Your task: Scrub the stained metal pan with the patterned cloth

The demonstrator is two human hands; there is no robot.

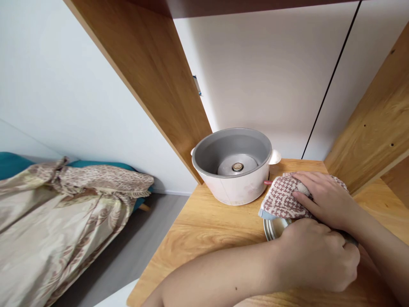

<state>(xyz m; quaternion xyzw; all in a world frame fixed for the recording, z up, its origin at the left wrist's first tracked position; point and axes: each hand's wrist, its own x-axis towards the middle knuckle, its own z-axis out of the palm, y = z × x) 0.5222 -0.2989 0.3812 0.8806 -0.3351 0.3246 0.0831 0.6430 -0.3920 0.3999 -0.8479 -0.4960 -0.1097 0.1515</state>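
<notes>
Rn the L hand [322,253] is curled into a fist, knuckles up, low over a round metal-rimmed thing [269,230]; fingertips are hidden, so can't tell if it's got hold of the rim or smth else. R hand [329,198] is abt half open, fingers lightly bent & thumb held apart, lying on a brown-&-white patterned cloth [281,198] w/ the palm side down. Can't tell how hard it presses or if it pinches any of the fabric

Cloth is bunched up, partly over the rimmed thing, w/ a pale blue edge & a small red tag [267,182] on the side by the cooker. Most of the rimmed thing is under cloth & hands, so can't say if it's a pot or a lid

Rice cooker body [236,187] stands upright on the wooden tabletop [191,217], just beside the cloth, neither hand on it. It's open: no lid on, no inner pot in it, & the round metal plate [223,165] at the bottom shows, w/ a small knob [237,166] in the middle

As for progress: cloth is out & in contact w/ the hand, cooker is uncovered. No pot is seated & no lid fitted; how much of the cloth work is done or left isn't visible, prob midway
</notes>
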